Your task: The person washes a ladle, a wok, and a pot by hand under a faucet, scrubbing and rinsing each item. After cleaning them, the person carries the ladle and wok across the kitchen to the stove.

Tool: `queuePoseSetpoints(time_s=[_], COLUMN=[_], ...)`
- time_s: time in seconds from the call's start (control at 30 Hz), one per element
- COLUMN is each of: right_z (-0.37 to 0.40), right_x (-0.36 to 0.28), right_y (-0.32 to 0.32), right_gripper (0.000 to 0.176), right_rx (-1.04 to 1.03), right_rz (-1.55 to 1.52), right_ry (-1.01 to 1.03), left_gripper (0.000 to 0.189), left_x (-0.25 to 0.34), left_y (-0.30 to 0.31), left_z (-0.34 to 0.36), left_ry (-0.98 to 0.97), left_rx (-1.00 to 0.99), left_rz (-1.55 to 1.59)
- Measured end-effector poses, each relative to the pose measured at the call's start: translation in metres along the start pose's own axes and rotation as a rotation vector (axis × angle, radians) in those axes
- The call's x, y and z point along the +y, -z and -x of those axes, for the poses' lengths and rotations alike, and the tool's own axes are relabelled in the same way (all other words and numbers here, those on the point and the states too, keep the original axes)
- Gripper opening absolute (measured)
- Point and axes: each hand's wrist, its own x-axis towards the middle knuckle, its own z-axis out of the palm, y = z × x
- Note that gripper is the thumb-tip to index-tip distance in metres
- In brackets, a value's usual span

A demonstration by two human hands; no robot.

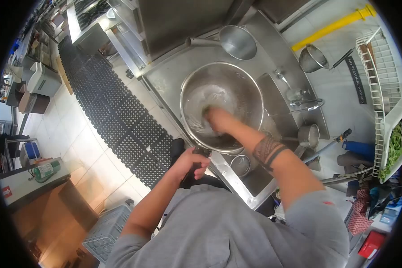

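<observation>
A large steel pot [251, 77] stands tilted in the sink area, its inner wall wet and streaked with suds. My right hand [219, 120] reaches down inside it, fingers closed on a small greenish scouring pad [206, 110] pressed to the inside. At the rim nearest me, my left hand [190, 163] is wrapped round the pot's dark handle [203, 151]. Behind the pot lies a long-handled steel saucepan [238, 43]. A small round steel container [240, 165] sits in the basin below my right forearm.
A faucet [315, 105] projects from the sink's right wall, near a small steel pot [308, 136]. A strainer [313, 58] hangs above it. Farther right is a white wire rack [374, 80]. Black perforated matting [116, 102] covers floor on the left; a grey crate [106, 231] stands beside me.
</observation>
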Motion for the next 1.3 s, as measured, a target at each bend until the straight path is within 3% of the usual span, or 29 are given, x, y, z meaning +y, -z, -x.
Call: queuePoseSetpoints(time_s=[0.03,0.07,0.2,0.27,0.33,0.4,0.47,0.53,0.57,0.6,0.67,0.73,0.77,0.87,0.93,1.0,1.07,1.1,1.17,1.2,1.27,1.3], right_z=[0.009,0.019,-0.026,-0.055,-0.066,-0.054,-0.002,0.022,0.034,0.02,-0.027,-0.051,-0.062,-0.064,-0.018,0.027,0.068,0.075,0.086,0.079,0.067,0.072], right_x=[0.001,0.009,0.02,-0.001,-0.031,-0.049,-0.062,-0.017,0.0,0.021,0.042,0.011,-0.004,-0.061,-0.061,-0.021,0.009,0.011,0.016,0.019,0.013,-0.029], right_y=[-0.005,0.007,0.039,0.039,0.033,-0.002,0.021,0.024,0.051,0.058,0.051,0.062,0.052,-0.01,-0.001,0.031,0.087,0.095,0.104,0.075,-0.013,0.039], right_gripper=[0.03,0.03,0.034,0.041,0.048,0.049,0.044,0.036,0.03,0.028,0.029,0.033,0.039,0.055,0.051,0.041,0.039,0.039,0.04,0.049,0.055,0.063], right_rx=[-0.217,-0.203,-0.16,0.308,0.299,0.199,-0.212,-0.476,-0.419,-0.34,0.07,0.35,0.423,0.452,0.026,-0.456,-0.568,-0.568,-0.64,-0.736,-0.262,-0.197], right_rz=[0.031,-0.073,0.02,0.04,-0.127,-0.284,-0.358,0.126,0.394,0.454,0.457,0.321,0.112,-0.365,-0.45,-0.193,0.164,0.162,0.425,0.289,-0.373,-0.793], right_ry=[-0.031,-0.175,-0.303,-0.123,-0.007,0.168,0.25,0.156,0.096,-0.049,-0.176,-0.024,0.012,0.144,0.166,0.248,-0.032,-0.04,0.24,0.368,0.333,0.036], left_gripper=[0.024,0.023,0.018,0.026,0.027,0.028,0.022,0.025,0.029,0.029,0.027,0.026,0.024,0.019,0.019,0.022,0.021,0.02,0.02,0.02,0.019,0.018], left_x=[-0.001,-0.003,0.002,0.006,0.011,0.014,0.015,0.01,0.008,0.008,0.008,0.01,0.012,0.02,0.022,0.023,0.019,0.017,0.013,0.012,0.006,0.003], left_y=[0.003,0.007,-0.003,0.001,0.002,0.001,0.0,0.008,0.011,0.011,0.007,0.009,0.009,-0.001,-0.003,-0.008,-0.008,-0.01,-0.016,-0.019,-0.022,-0.025], left_z=[0.0,0.0,0.002,0.0,0.0,0.002,0.006,0.005,0.005,0.005,0.003,-0.004,-0.007,-0.004,-0.004,0.0,-0.001,-0.003,-0.009,-0.012,-0.023,-0.027], left_ry=[0.004,0.02,0.054,0.113,0.103,0.095,0.001,0.016,0.028,0.025,0.09,0.126,0.158,0.121,0.132,0.108,0.087,0.063,0.049,0.03,0.039,0.05], left_rx=[-0.003,0.007,-0.013,-0.015,-0.021,-0.024,0.013,-0.035,-0.073,-0.066,-0.064,-0.045,-0.034,-0.038,-0.057,0.016,0.015,0.021,0.022,0.029,0.051,0.083], left_rz=[0.003,0.007,0.012,0.033,0.013,-0.002,-0.061,-0.03,0.005,0.0,0.041,-0.011,-0.047,-0.06,-0.075,-0.069,-0.076,-0.074,-0.091,-0.105,-0.148,-0.183])
